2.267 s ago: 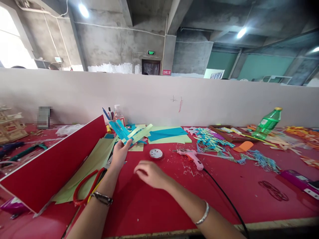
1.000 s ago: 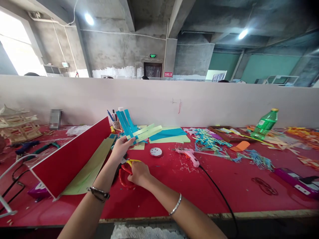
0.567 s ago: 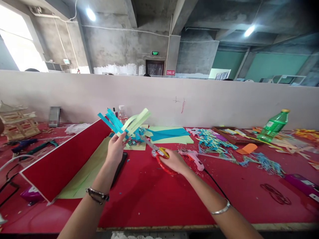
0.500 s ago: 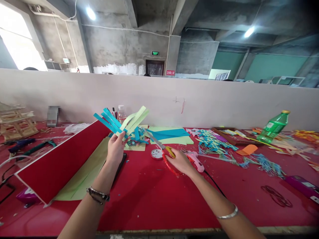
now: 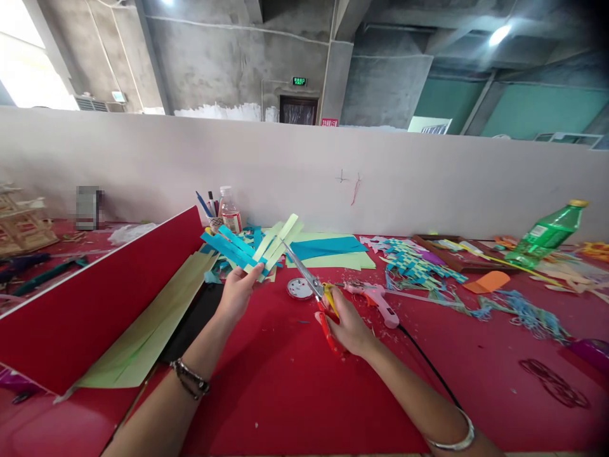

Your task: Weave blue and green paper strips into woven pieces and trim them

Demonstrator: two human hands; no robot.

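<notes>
Clutter crowds the far side of the smooth red surface (image 5: 280, 393), right up against a pale upright partition (image 5: 285, 171). Over on the left, a long red board with a white edge (image 5: 104, 304) stands upright, pale-green paper sheets (image 5: 128, 355) lying along it, and the left forearm (image 5: 209, 346) cuts across a flat black object (image 5: 197, 317), hiding part of it. Just beyond the right hand (image 5: 347, 324) lies a pink glue gun with a black cord (image 5: 378, 303), near a small round white-faced dish (image 5: 299, 289).

Textures now: a checkered heap of blue-and-green woven paper (image 5: 413, 260), stringy tangles of blue fibre (image 5: 533, 314), one smooth, rounded orange piece (image 5: 492, 281).

And centre stage, raised above the surface, crossed flat paper strips (image 5: 251, 257), bright blue fanning left, pale green fanning right! The left hand (image 5: 238, 292) pinches them at the crossing, thumb and fingers closed. The right hand curls round the red-and-yellow handles of silver-bladed scissors (image 5: 309, 278), blades pointing up and away, tips by the green strips; whether metal meets paper, I cannot tell.
</notes>
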